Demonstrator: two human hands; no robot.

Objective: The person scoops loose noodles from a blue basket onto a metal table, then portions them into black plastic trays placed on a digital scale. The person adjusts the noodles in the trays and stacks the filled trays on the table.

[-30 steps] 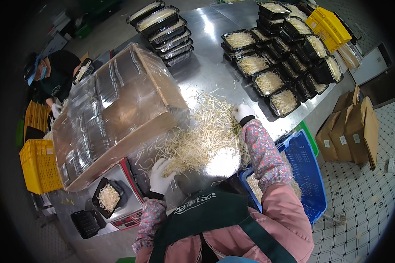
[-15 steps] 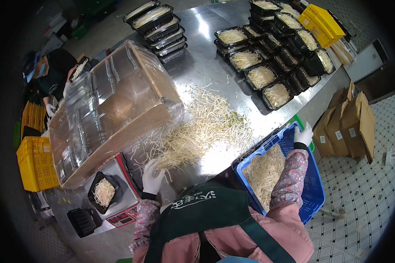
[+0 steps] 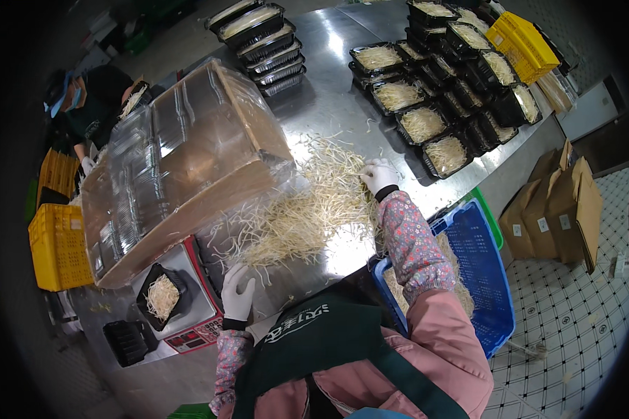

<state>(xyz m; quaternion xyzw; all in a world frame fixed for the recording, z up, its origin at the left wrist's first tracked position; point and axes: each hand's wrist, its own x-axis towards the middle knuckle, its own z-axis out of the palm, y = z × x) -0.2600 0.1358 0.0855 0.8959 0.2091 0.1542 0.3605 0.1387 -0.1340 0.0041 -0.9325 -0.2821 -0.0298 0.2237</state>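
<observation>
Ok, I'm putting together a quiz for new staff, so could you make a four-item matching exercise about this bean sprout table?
Column one
1. digital scale
2. cardboard box
3. blue basket
4. left hand

Column two
A. at the person's right, holding loose sprouts
B. white-gloved, by the near edge of the bean sprout pile
C. filled with stacked clear plastic
D. bearing a black tray

Pairs: 1-D, 2-C, 3-A, 4-B
</observation>
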